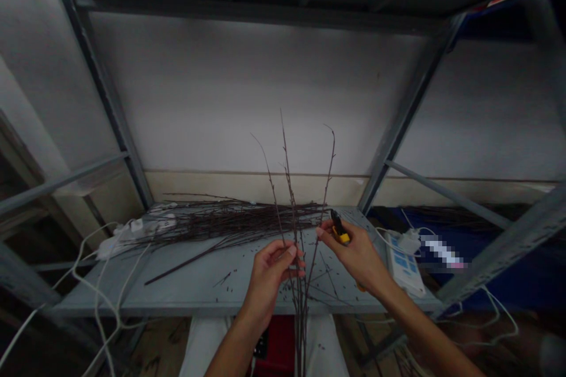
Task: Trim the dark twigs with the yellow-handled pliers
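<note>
Two grips at work. Nearest, my left grip (269, 283) is clenched around several upright bare twigs (297, 212), apparently to keep them standing clear of the shelf. My right grip (358, 259) pinches small yellow-handled cutters (340, 237), black tips up, just beside the twigs. Beyond lies a long pile of twigs (230, 222) on the metal shelf (186, 300). A white power strip (404, 265) sits right, another (137, 231) left, with white cables (99, 285) trailing down. No writing readable.
</note>
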Tool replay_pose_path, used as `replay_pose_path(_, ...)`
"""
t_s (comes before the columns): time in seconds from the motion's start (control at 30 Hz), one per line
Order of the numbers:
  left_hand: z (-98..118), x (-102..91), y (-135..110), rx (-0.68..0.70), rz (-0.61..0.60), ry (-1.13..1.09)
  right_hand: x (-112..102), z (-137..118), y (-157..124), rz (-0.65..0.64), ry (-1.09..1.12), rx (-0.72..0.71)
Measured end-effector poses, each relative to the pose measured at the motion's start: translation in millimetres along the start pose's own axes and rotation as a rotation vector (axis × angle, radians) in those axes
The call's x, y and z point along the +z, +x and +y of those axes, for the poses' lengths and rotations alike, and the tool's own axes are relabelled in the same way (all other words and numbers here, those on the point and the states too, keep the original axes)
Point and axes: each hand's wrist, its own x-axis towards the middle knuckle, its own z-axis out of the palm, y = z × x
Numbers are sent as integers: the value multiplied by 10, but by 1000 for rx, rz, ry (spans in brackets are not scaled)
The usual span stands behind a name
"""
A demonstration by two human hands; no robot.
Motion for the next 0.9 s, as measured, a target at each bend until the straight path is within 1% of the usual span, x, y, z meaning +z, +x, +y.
replay_pose_path(0.2, 88, 68, 44, 19, 8, -18, -8, 19, -2, 5, 15, -13)
replay_pose_path(0.43, 138, 121, 98, 45, 6, -1, -34, -43, -5, -13, 39, -14)
replay_pose_path(0.53, 142, 127, 109, 55, 10, 6, -30, -35, -9, -19, 17, -37)
replay_pose_path(0.63, 131, 132, 126, 57, 22, 1, -18, 5, -25, -24, -53, -61)
replay_pose_path(0.7, 123, 140, 132, 52, 19, -5, -28, 39, -27, -2, -151, -133)
replay_pose_path(0.83, 120, 170, 116, 37, 22, 1, -124, 48, 41, 71, -466, -421)
replay_pose_path(0.9, 120, 186, 100, 34, 17, 13, -187, 0, 116, 47, -647, -539)
